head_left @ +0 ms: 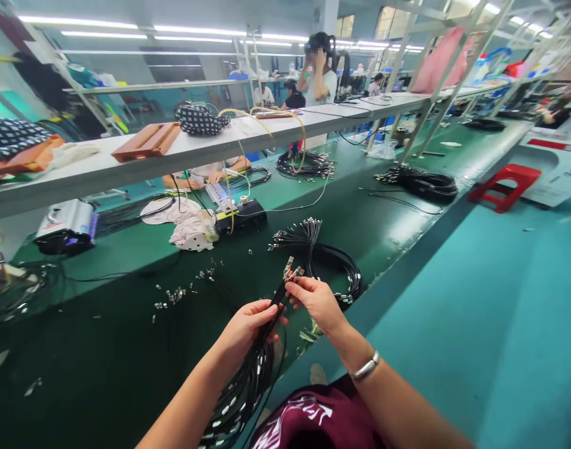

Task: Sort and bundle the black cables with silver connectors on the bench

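Observation:
My left hand (256, 324) is closed round a bundle of thin black cables (241, 393) whose long loops hang down at the table's front edge. Small metal connectors (292, 269) with orange parts stick up from the bundle's top end. The fingers of my right hand (313, 302) pinch one or more of these cable ends just below the connectors; how many I cannot tell. Just beyond my hands, a coiled bundle of black cables (334, 252) lies on the green tabletop (379, 234). Small loose metal pieces (173, 296) are scattered to the left of my hands.
A silver-and-black device (67, 226) and a crumpled cloth (194, 227) stand on the left, near a black box (248, 215). More cable coils (416, 182) lie farther right. A white shelf (276, 128) runs above the table. On the floor stands a red stool (505, 187). Other people work beyond.

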Available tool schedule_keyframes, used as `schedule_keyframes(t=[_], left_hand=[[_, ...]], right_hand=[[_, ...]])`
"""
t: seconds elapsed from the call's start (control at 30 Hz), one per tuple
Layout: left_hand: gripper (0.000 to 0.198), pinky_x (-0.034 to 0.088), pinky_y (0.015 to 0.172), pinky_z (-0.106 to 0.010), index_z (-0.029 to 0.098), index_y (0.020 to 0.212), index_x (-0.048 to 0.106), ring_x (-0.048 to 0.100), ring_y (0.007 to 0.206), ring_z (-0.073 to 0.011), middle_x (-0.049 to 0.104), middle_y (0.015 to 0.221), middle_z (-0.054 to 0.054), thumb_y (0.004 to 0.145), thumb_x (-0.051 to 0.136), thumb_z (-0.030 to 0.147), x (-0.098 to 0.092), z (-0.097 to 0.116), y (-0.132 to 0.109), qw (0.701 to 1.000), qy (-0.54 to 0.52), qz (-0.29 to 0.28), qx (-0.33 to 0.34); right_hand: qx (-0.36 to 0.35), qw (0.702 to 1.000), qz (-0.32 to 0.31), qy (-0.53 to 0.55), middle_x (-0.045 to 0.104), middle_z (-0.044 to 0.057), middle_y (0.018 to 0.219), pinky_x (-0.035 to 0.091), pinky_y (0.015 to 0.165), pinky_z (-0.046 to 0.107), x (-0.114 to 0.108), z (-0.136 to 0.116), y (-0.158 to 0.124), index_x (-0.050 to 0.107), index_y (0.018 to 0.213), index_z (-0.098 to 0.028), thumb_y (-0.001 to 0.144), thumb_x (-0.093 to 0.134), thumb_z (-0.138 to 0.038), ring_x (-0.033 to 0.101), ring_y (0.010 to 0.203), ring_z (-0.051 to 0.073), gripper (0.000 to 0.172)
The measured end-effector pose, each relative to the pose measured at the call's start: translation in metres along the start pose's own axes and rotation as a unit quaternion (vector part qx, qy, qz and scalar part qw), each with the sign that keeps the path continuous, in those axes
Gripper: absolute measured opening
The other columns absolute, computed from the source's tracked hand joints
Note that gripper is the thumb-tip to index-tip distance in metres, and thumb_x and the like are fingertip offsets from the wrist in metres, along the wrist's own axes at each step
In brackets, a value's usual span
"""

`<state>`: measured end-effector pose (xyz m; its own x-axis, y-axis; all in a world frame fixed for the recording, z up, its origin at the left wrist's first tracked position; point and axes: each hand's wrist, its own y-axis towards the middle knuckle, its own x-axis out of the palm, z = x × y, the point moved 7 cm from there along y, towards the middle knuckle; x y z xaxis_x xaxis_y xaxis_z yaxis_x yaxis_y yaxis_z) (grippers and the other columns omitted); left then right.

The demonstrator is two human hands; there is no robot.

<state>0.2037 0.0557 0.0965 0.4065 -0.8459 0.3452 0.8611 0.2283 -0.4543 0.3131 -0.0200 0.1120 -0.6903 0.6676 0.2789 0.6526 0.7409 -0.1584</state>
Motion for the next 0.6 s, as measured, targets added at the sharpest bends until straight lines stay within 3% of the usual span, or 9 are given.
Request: schedule_keyframes(t=[0.23, 0.6], left_hand=[[0.028, 0.042, 0.048, -0.021, 0.013, 0.086, 0.065, 0.057, 0.048, -0.0120, 0.067, 0.073, -0.010, 0.069, 0.068, 0.034, 0.001, 0.001, -0.004, 0.999, 0.008, -0.034, -0.010], [0.034, 0.045, 0.057, -0.024, 0.012, 0.090, 0.069, 0.060, 0.061, -0.0157, 0.068, 0.084, -0.013, 0.065, 0.072, 0.033, 0.001, 0.004, -0.010, 1.000, -0.016, -0.001, 0.010]], right_hand=[[-0.057, 0.998, 0.012, 0.020, 0.057, 0.001, 0.075, 0.037, 0.050, 0.020, 0.003, -0.008, -0.011, 0.064, 0.089, -0.016, 0.071, 0.067, -0.041, 0.047, 0.060, 0.011, 0.032], [-0.052, 0.998, 0.018, -0.015, 0.057, 0.003, 0.069, 0.039, 0.049, 0.021, 0.010, -0.012, -0.015, 0.066, 0.086, -0.013, 0.070, 0.065, -0.045, 0.046, 0.054, 0.010, 0.036]])
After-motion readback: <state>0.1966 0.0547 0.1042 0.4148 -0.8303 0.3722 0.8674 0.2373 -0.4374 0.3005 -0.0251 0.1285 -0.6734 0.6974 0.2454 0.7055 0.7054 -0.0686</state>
